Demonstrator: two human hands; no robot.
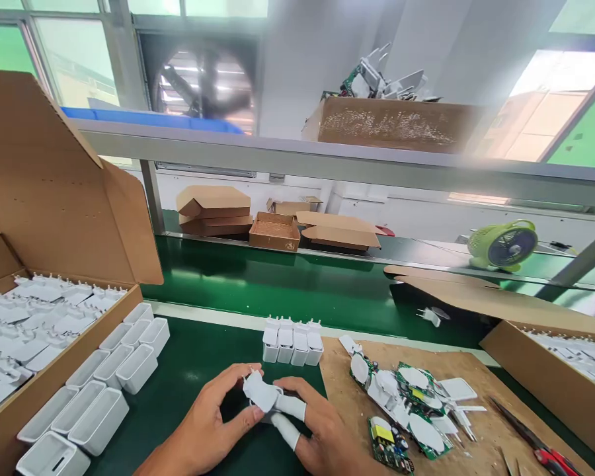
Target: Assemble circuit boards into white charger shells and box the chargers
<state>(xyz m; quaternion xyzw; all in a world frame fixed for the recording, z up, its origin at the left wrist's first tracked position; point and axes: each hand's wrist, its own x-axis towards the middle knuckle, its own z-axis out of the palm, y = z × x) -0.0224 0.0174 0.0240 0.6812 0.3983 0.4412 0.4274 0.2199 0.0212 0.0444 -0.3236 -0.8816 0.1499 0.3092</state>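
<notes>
Just in front of me, my left hand [211, 413] pinches a small white plastic part [260, 391] between thumb and fingers. My right hand [322, 423] wears white finger covers on two fingers and grips the same part from the right. The fingers hide much of its shape. Beyond my hands stands a tight group of white plastic housings [292, 344] with small prongs on top. Rows of white open-topped housings [99, 413] lie to the left of my left hand. Right of my right hand, green circuit boards [416, 396] with white pieces are piled up.
The boards lie on a brown cardboard sheet [342, 377] beside red-handled scissors [530, 439]. Open cartons of white parts stand at left [104, 324] and right [550, 363]. A metal shelf [277, 155] crosses above; a green fan [503, 246] stands far right.
</notes>
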